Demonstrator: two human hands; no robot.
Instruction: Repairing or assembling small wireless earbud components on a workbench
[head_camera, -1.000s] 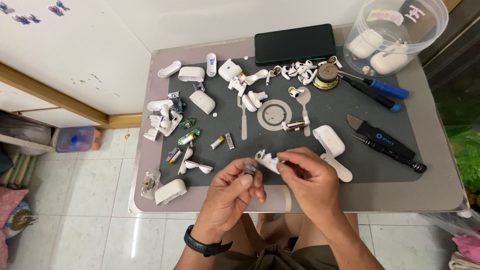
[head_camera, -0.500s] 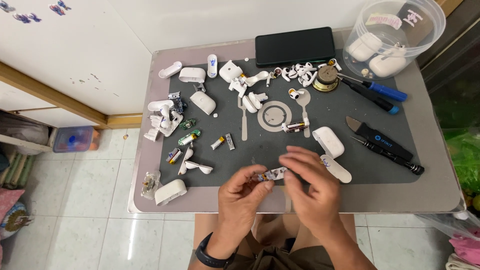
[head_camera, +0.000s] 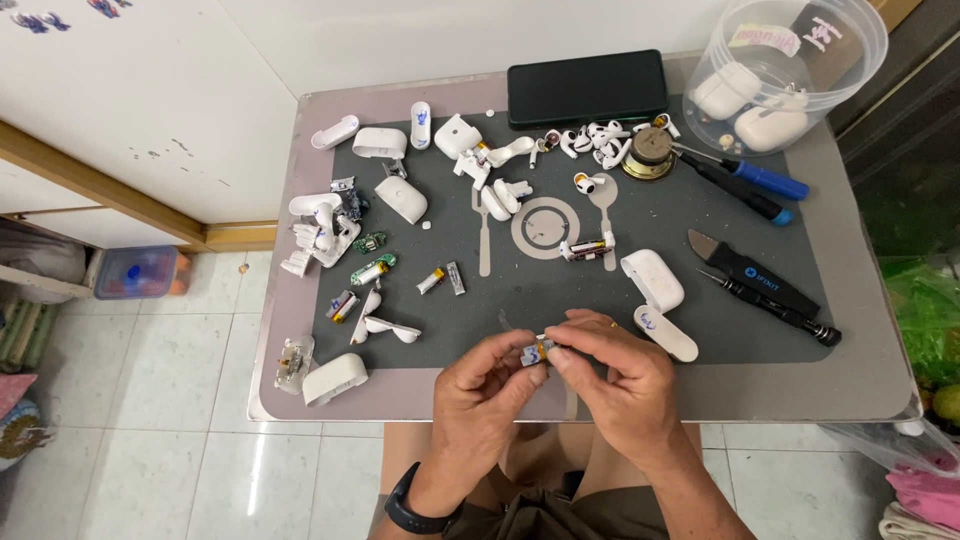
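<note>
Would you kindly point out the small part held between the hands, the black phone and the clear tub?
small part (head_camera: 538, 350), head view, its middle.
black phone (head_camera: 587, 87), head view, screen centre.
clear tub (head_camera: 868, 62), head view, right wall.

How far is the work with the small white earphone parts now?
Done: many opened white shells and loose small cells lie on the dark mat. In hand: left hand and right hand pinch one small part. Left: whole earbuds near the phone.

We see a small grey table (head_camera: 870, 390) on pale tiled floor (head_camera: 150, 420); left of the table, a white cabinet (head_camera: 130, 90).
</note>
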